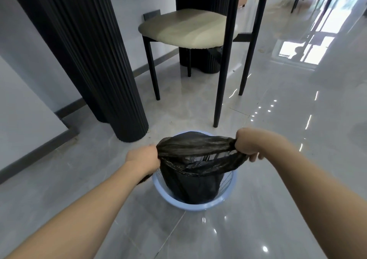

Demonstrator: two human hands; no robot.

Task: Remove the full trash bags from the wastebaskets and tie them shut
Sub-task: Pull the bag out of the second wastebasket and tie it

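Note:
A black trash bag (193, 181) sits inside a light blue wastebasket (196, 206) on the grey tiled floor. The bag's top edge is gathered and stretched wide above the basket rim. My left hand (144, 158) grips the gathered plastic at the bag's left side. My right hand (249, 144) grips the bunched plastic at its right side, slightly higher. The bag's lower body still stands within the basket, and its mouth gapes open between my hands.
A beige-seated chair (186, 30) with thin black legs stands just beyond the basket. A black fluted column (95, 76) rises at the left, by the grey wall. Glossy floor stretches to the right.

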